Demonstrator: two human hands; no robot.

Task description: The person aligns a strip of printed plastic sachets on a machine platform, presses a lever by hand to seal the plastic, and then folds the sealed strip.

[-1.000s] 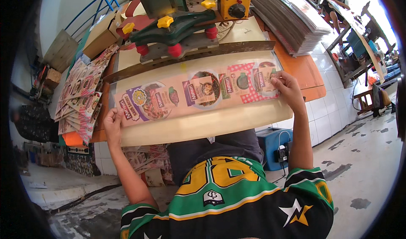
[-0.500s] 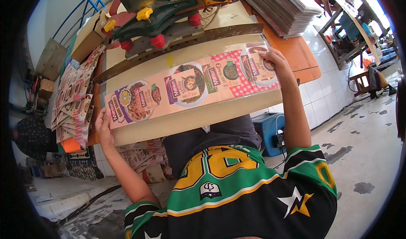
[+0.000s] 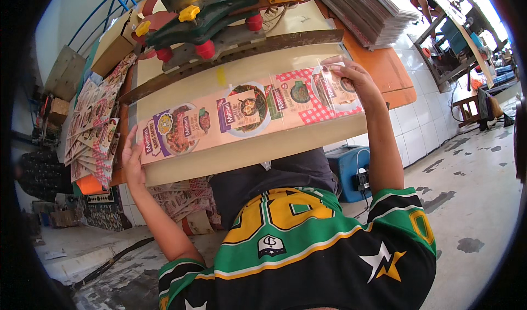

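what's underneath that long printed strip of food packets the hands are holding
The printed strip lies on a cream work board, left hand and right hand at its ends. Whatever lies directly beneath the strip is covered.

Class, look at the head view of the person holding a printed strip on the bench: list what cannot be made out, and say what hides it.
- Left hand fingertips: hidden in the head view under the end of the printed strip.
- Green machine: top cut off by the picture's upper edge.
- Stack of sheets: far end cut off by the upper edge.
- Right hand: whether it pinches the strip or only presses on it cannot be told.
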